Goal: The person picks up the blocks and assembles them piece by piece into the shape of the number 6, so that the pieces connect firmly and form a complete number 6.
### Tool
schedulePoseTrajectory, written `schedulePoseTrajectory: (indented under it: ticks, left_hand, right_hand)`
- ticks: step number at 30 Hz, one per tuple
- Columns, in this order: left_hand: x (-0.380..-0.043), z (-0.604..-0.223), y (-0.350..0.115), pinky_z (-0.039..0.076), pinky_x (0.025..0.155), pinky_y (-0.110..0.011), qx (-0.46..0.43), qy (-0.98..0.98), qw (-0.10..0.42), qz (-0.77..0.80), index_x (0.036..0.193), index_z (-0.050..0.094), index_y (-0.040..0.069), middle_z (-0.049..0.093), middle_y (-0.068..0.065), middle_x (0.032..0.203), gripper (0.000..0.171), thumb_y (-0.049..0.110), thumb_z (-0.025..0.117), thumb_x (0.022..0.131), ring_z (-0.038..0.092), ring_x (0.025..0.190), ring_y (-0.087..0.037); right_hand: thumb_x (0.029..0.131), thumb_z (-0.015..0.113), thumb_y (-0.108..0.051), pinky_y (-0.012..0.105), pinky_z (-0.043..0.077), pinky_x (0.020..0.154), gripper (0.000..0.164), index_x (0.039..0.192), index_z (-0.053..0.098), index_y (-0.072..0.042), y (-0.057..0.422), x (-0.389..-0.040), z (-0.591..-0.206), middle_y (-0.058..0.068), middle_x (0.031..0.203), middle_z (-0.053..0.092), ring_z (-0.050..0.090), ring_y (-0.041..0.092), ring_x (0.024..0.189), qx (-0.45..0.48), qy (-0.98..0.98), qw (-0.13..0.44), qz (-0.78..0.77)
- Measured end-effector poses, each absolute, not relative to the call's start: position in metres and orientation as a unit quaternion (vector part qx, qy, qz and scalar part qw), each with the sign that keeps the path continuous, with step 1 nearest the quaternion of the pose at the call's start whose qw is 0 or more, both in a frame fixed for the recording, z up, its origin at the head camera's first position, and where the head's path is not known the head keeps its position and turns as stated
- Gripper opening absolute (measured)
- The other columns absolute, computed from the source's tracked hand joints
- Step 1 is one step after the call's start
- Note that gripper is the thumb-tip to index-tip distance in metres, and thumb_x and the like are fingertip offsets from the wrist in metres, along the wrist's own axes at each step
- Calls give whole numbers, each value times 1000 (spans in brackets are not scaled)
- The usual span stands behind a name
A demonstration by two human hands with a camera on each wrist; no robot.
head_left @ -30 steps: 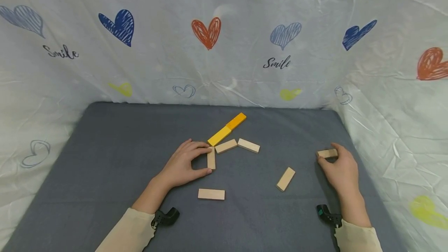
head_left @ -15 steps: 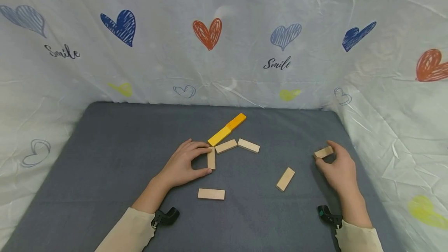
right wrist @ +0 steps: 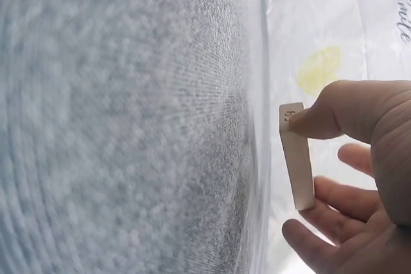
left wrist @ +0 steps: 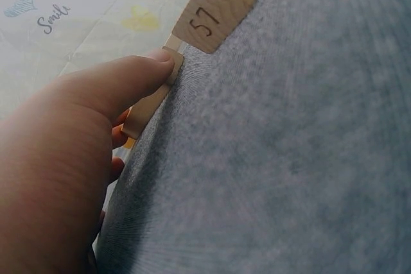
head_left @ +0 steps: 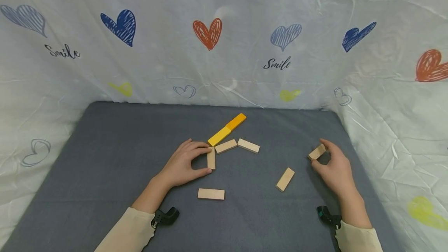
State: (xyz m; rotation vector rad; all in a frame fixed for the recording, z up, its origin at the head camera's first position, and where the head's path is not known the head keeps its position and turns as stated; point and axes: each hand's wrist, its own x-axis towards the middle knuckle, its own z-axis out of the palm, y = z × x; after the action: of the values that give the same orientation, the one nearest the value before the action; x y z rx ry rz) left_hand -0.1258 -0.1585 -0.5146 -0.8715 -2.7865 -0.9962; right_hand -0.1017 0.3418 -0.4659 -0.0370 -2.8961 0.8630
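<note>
My left hand (head_left: 182,164) pinches a plain wooden block (head_left: 211,158) by its two ends, thumb at the near end and a finger at the far end. That block lies flat, its far end right at a yellow block (head_left: 219,136) and a second plain block (head_left: 226,146). On the right side, my right hand (head_left: 335,168) holds another wooden block (head_left: 317,152) between thumb and fingers. The right wrist view shows this held block (right wrist: 297,158) raised off the cloth, the thumb on its marked end.
An orange block (head_left: 236,121) continues the line of the yellow one. A plain block (head_left: 249,146) angles off to the right. Two loose blocks lie nearer, one in front of the left hand (head_left: 211,194), one at centre right (head_left: 285,179). Grey cloth (head_left: 140,127) covers the table; a heart-printed sheet (head_left: 238,81) hangs behind.
My right hand has shifted a little to the left, and the block in it has turned from nearly level to a slant. The left hand and the blocks on the cloth stay put.
</note>
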Motion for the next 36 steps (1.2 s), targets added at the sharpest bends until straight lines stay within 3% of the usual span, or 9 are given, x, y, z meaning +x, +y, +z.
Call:
schedulePoseTrajectory:
  ticks: [36]
  left_hand:
    - [-126, -515, -159, 16, 137, -47, -277, -906, 25, -320, 148, 71, 18, 62, 2, 151, 67, 48, 90, 91, 53, 146, -25]
  right_hand:
    - [93, 81, -5, 75, 50, 101, 75, 161, 50, -4, 315, -108, -464, 26, 156, 55, 56, 54, 133, 97, -947, 39, 303]
